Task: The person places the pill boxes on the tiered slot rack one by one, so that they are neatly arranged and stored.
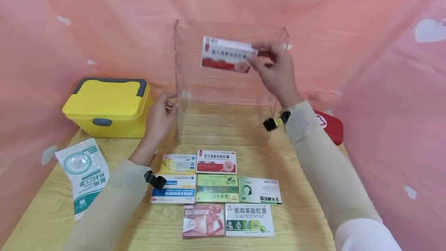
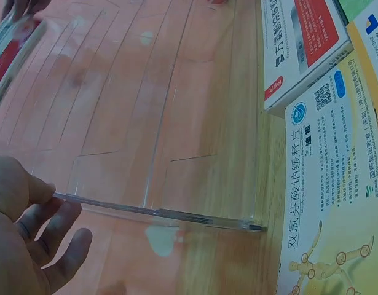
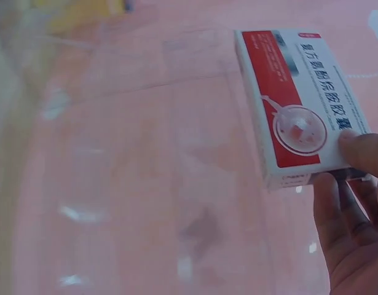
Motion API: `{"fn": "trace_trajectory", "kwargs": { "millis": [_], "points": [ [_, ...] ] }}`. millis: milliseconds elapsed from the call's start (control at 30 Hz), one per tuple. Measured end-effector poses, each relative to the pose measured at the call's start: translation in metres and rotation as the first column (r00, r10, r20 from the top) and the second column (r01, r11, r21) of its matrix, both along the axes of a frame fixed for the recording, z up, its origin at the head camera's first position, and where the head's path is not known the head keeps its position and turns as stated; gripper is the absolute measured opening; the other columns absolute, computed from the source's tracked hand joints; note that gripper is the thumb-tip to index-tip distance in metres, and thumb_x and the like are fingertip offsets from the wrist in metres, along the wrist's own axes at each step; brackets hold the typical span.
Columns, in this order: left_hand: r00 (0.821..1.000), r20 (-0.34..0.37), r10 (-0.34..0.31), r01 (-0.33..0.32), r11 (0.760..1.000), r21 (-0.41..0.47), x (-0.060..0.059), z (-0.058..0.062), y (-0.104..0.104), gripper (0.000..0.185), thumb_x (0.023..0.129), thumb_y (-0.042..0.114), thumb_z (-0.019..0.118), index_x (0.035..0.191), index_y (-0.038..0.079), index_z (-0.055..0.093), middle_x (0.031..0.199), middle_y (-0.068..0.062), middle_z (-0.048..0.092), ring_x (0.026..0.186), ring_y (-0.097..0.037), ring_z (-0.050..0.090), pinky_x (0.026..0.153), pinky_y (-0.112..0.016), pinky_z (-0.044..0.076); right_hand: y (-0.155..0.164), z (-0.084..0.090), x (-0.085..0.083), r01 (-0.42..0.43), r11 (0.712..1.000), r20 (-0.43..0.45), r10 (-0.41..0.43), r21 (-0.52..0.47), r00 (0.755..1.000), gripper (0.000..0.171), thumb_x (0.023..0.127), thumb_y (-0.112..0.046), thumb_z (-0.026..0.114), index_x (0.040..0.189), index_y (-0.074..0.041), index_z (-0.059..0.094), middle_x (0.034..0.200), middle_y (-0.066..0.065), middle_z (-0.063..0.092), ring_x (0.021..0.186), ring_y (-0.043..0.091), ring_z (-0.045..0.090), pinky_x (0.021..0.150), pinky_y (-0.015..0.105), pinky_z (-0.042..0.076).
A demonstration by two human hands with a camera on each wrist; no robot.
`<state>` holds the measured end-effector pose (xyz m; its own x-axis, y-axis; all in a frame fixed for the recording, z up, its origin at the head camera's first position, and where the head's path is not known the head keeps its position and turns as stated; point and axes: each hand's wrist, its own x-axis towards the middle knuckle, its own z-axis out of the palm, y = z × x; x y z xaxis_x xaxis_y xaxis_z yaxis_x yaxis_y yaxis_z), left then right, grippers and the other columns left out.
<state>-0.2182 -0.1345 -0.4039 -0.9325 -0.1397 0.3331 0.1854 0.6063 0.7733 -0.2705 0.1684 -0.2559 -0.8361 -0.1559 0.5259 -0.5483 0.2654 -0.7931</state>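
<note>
My right hand (image 1: pixel 278 71) pinches a red-and-white medicine box (image 1: pixel 226 58) by its right end, thumb on the front. It is held up in front of the upper tiers of a clear acrylic display rack (image 1: pixel 223 140). In the right wrist view the same medicine box (image 3: pixel 299 98) shows its printed face, with fingers behind and below. My left hand (image 1: pixel 162 115) pinches the left side edge of the rack. Up close in the left wrist view, the thumb and fingers of that hand (image 2: pixel 35 227) meet at the panel's edge.
Several medicine boxes lie in rows before the rack, including another red-and-white box (image 1: pixel 216 162), a green box (image 1: pixel 217 188) and a pink box (image 1: pixel 203 220). A yellow case (image 1: pixel 104 104) and mask packet (image 1: pixel 83 173) are at left; a red case (image 1: pixel 329 127) at right.
</note>
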Motion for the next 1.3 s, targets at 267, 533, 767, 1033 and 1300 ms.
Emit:
{"fn": "trace_trajectory", "kwargs": {
  "millis": [267, 533, 767, 1033, 1300],
  "points": [
    [0.999, 0.044, -0.014, 0.015, 1.0, -0.012, 0.003, 0.004, 0.013, 0.031, 0.101, 0.013, 0.063, 0.132, 0.007, 0.06, 0.101, -0.012, 0.068, 0.086, -0.027, 0.063, 0.071, -0.041, 0.051, -0.032, 0.047, -0.048, 0.104, 0.995, 0.0, -0.104, -0.004, 0.995, 0.028, 0.095, -0.011, 0.071, 0.122, -0.009, 0.066, 0.122, 0.004, 0.061, 0.107, 0.018, 0.06, 0.084, 0.026, 0.054],
    [0.998, 0.052, -0.023, 0.024, 1.0, -0.011, 0.003, 0.004, 0.018, 0.031, 0.102, 0.013, 0.062, 0.132, 0.007, 0.059, 0.101, -0.011, 0.068, 0.086, -0.027, 0.064, 0.071, -0.041, 0.052, -0.047, 0.045, -0.08, 0.068, 0.989, 0.006, -0.07, 0.132, 0.998, 0.027, 0.096, -0.01, 0.07, 0.122, -0.012, 0.067, 0.126, 0.0, 0.058, 0.113, 0.016, 0.058, 0.095, 0.025, 0.049],
    [0.999, 0.045, -0.026, 0.026, 1.0, -0.001, 0.003, 0.003, 0.019, 0.031, 0.101, 0.012, 0.063, 0.132, 0.007, 0.059, 0.1, -0.011, 0.069, 0.086, -0.027, 0.064, 0.071, -0.041, 0.052, -0.05, 0.043, -0.088, 0.021, 0.983, 0.152, -0.05, 0.185, 0.987, 0.026, 0.099, -0.012, 0.066, 0.125, -0.015, 0.066, 0.131, -0.001, 0.056, 0.115, 0.017, 0.056, 0.09, 0.03, 0.053],
    [0.999, 0.046, -0.027, 0.027, 1.0, -0.002, 0.004, 0.003, 0.02, 0.031, 0.101, 0.012, 0.063, 0.132, 0.007, 0.059, 0.1, -0.011, 0.069, 0.086, -0.027, 0.064, 0.072, -0.041, 0.052, -0.042, 0.039, -0.088, 0.025, 0.984, 0.206, -0.061, 0.176, 0.977, 0.027, 0.099, -0.013, 0.065, 0.126, -0.014, 0.065, 0.129, 0.002, 0.058, 0.112, 0.017, 0.059, 0.084, 0.033, 0.052],
    [0.998, 0.056, -0.039, 0.038, 0.999, 0.029, 0.004, 0.003, 0.021, 0.033, 0.103, 0.013, 0.061, 0.135, 0.008, 0.058, 0.101, -0.01, 0.068, 0.087, -0.026, 0.063, 0.072, -0.041, 0.052, -0.031, 0.03, -0.079, 0.018, 0.971, 0.146, -0.054, 0.237, 0.988, 0.037, 0.097, -0.017, 0.07, 0.133, -0.016, 0.065, 0.141, -0.005, 0.054, 0.123, 0.01, 0.056, 0.1, 0.028, 0.046]
  ]
}}
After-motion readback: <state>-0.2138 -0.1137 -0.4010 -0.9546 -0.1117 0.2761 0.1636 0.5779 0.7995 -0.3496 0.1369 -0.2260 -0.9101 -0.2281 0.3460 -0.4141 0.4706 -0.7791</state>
